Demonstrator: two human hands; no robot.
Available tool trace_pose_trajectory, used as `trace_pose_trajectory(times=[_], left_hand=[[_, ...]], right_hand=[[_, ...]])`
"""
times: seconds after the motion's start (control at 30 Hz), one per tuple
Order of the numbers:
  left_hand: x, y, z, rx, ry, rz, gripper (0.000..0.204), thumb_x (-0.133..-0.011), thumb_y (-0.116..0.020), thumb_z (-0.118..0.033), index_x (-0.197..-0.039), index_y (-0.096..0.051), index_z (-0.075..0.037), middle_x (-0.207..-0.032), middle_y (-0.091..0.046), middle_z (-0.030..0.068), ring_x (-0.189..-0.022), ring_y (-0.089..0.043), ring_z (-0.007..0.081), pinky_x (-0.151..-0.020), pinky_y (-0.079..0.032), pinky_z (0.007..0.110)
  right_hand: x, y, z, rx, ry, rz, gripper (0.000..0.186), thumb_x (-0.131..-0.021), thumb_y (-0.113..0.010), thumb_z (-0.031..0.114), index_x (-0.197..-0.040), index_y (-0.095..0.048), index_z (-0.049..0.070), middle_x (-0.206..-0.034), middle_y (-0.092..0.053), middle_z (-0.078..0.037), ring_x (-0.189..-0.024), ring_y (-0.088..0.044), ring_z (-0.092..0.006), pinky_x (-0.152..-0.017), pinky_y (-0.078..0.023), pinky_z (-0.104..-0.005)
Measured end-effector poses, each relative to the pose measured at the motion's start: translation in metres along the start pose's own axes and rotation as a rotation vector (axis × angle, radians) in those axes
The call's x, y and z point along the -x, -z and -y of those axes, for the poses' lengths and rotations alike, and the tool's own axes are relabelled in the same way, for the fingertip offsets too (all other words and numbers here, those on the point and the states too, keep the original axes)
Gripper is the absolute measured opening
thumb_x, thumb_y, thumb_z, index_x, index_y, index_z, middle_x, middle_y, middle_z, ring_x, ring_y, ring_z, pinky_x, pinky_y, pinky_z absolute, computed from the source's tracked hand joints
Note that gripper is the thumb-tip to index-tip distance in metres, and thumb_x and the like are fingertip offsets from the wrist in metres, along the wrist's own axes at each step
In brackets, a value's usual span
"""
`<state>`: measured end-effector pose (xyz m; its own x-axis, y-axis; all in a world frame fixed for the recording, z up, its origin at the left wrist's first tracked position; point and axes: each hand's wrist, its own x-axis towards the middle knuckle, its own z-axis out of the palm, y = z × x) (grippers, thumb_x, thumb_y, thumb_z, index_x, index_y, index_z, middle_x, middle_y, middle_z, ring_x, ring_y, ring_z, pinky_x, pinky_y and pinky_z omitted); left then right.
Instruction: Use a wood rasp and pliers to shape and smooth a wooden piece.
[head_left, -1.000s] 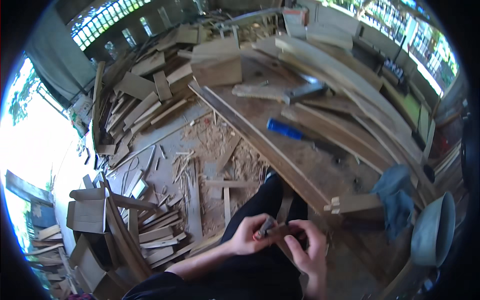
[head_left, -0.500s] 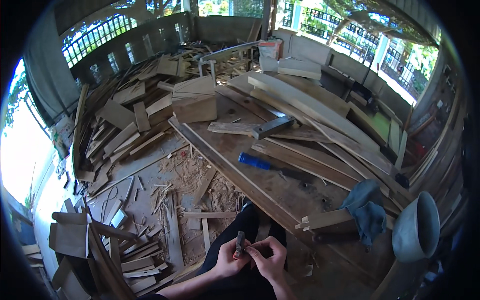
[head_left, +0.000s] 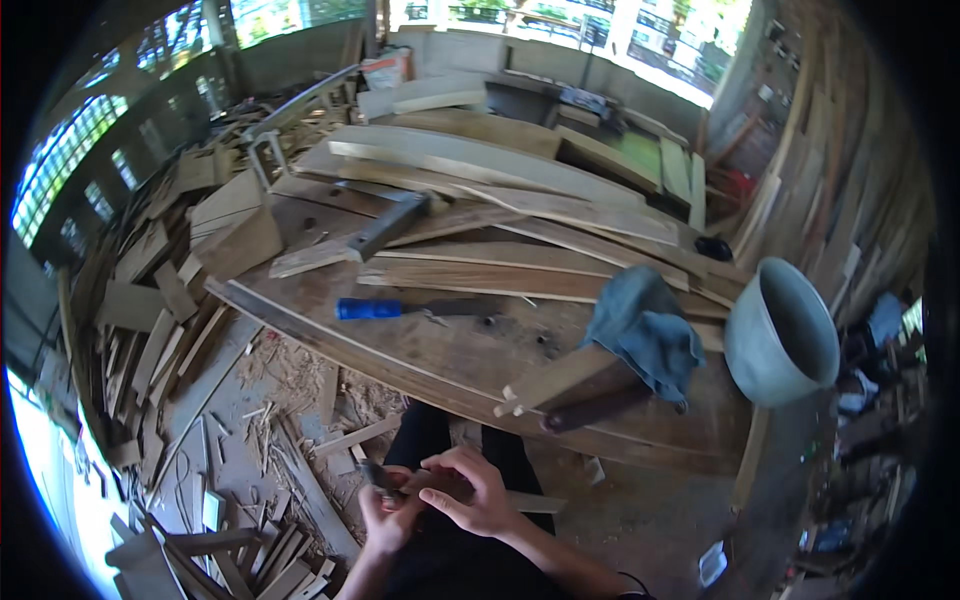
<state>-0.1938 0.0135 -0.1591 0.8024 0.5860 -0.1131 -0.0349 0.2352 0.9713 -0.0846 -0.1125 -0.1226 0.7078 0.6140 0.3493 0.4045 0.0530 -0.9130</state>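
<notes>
At the bottom centre, my left hand (head_left: pixel 385 520) is closed on a grey-headed tool (head_left: pixel 382 482), like a hammer, with red on it. My right hand (head_left: pixel 478 495) has its fingers curled over a brown wooden piece (head_left: pixel 446 482), close beside the tool. A pale wood strip (head_left: pixel 535 502) sticks out to the right beneath it, over my dark trousers. Ahead is the worn wooden bench (head_left: pixel 440 360), bearing a blue-handled tool (head_left: pixel 368 308), a metal bar (head_left: pixel 385 228), a blue-grey cloth (head_left: pixel 645 330) over wood offcuts (head_left: pixel 555 385), and long boards (head_left: pixel 480 280).
A grey metal pot (head_left: pixel 778 340) sits at the bench's right end. Heaped offcuts (head_left: pixel 150 290) fill the left side, with shavings (head_left: pixel 300 380) and strips on the floor. Tall planks (head_left: pixel 840 150) lean along the right wall. More loose scrap (head_left: pixel 250 550) lies at lower left.
My view has swung right, so the bench and pot appear more frontal. My right hand's fingers have shifted from beside the tool's head to over the brown piece; the tool stays in my left hand.
</notes>
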Motion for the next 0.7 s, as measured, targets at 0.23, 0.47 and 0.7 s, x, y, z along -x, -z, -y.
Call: trace_pose_trajectory(times=[0.23, 0.47, 0.7], left_hand=[[-0.012, 0.0, -0.032, 0.11, 0.075, -0.063, 0.028, -0.077, -0.073, 0.006, -0.098, -0.055, -0.001, -0.078, -0.06, 0.003, -0.062, -0.057, 0.0107, -0.053, -0.047, 0.024], [-0.04, -0.005, -0.068, -0.223, -0.01, 0.068, 0.029, -0.075, -0.08, -0.012, -0.095, -0.064, 0.002, -0.072, -0.055, -0.0036, -0.062, -0.043, 0.003, -0.058, -0.034, 0.018], [-0.104, -0.055, -0.122, -0.809, -0.386, 0.172, 0.023, -0.074, -0.073, -0.01, -0.091, -0.061, 0.002, -0.066, -0.055, 0.0053, -0.056, -0.051, 0.017, -0.057, -0.043, 0.029]], right_hand=[[0.038, 0.027, -0.032, 0.057, -0.299, 0.221, 0.028, -0.086, -0.072, 0.027, -0.098, -0.066, 0.003, -0.085, -0.069, -0.011, -0.075, -0.068, -0.0239, -0.068, -0.052, -0.0311], [0.053, 0.044, -0.022, 0.024, -0.332, 0.188, 0.025, -0.09, -0.068, 0.023, -0.098, -0.063, 0.001, -0.076, -0.069, -0.01, -0.067, -0.068, -0.0195, -0.061, -0.051, -0.0284], [0.078, 0.081, 0.011, -0.138, -0.589, -0.04, 0.018, -0.092, -0.066, 0.017, -0.09, -0.059, 0.001, -0.07, -0.066, -0.005, -0.06, -0.062, -0.0077, -0.055, -0.048, -0.0226]])
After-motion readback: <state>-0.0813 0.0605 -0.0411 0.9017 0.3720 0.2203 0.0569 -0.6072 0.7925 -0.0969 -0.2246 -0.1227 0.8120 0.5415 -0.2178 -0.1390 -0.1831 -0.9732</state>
